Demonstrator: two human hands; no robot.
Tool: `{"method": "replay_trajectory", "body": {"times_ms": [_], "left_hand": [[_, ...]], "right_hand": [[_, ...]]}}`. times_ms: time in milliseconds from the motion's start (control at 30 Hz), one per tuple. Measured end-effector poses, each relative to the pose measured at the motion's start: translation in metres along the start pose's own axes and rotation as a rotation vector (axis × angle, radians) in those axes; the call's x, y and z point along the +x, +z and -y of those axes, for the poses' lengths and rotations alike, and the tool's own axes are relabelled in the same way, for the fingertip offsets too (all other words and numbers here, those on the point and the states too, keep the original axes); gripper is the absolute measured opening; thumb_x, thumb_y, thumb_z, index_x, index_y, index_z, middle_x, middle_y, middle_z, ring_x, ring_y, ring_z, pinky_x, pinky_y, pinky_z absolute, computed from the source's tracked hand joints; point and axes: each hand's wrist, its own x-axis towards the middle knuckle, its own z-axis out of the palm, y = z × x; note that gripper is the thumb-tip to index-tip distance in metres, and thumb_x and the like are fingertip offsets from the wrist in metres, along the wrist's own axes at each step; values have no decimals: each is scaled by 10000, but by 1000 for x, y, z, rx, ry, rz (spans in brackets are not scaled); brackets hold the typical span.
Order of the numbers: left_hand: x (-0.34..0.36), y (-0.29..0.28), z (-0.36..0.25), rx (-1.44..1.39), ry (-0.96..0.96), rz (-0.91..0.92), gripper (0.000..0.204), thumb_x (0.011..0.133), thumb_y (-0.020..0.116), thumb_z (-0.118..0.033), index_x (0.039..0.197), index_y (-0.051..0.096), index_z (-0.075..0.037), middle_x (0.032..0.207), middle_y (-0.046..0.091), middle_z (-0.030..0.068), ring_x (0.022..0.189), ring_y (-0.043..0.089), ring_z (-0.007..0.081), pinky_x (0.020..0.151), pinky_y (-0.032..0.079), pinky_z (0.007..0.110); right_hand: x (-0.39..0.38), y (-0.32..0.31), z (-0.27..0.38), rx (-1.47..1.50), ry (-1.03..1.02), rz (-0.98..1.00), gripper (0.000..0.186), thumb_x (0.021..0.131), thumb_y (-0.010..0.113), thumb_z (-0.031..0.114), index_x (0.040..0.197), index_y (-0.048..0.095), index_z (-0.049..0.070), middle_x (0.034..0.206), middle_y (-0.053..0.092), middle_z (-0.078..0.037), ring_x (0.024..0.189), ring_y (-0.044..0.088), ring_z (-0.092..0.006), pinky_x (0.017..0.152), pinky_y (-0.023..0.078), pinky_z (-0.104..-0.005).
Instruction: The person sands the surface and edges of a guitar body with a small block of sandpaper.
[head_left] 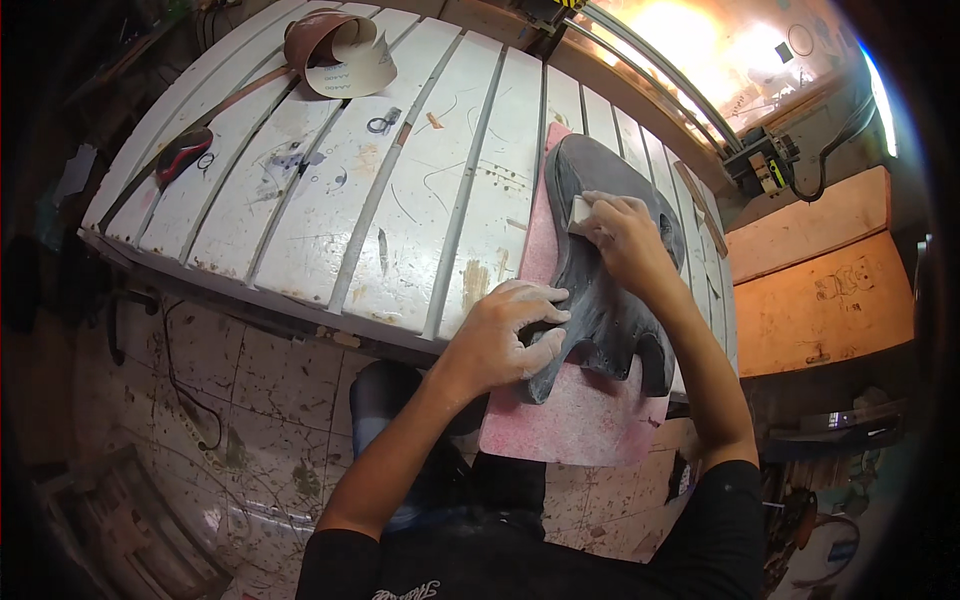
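A dark grey guitar body (585, 270), dusty on its surface, lies on a pink pad (575, 425) at the right part of the slatted table, its horns pointing toward me. My left hand (505, 335) grips its left edge near the horn, fingers and thumb on either side; white dust coats the fingers. In my right hand (625, 230) is a small pale sanding block (579, 212), pressed to the upper face of the guitar body. The fingers partly cover the block, so its underside is hidden.
A loose roll of brown sandpaper (340, 60) stands at the table's far left. Near it lies a red and black handled tool (184, 155). The white slatted table (400, 200) has gaps between boards. A metal rail machine (750, 150) runs along the far right, beside an orange board (825, 300).
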Motion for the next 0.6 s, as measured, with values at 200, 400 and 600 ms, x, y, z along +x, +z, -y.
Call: {"method": "replay_trajectory", "body": {"times_ms": [200,400,600], "left_hand": [[4,6,-8,-46,-45,13,246,871,783,-136,1090,809,-26,1253,779,159,1124,738,283,871,603,346],[2,4,-3,0,-18,-27,224,872,775,-132,1063,798,-18,1240,782,150,1062,744,250,835,590,312],[2,0,-9,8,-66,27,246,883,754,-143,1087,787,-10,1255,779,151,1067,744,250,854,589,314]], "right_hand": [[52,25,-26,-139,136,-84,152,992,679,198,1108,717,107,1350,724,-55,1221,641,-431,980,548,-544],[14,10,-16,-55,78,-32,205,994,669,170,1179,728,105,1351,722,-98,1230,635,-442,1028,527,-540],[-90,-104,51,390,147,369,151,971,718,72,1121,732,60,1442,677,-161,1306,631,-387,1162,447,-493]]}}
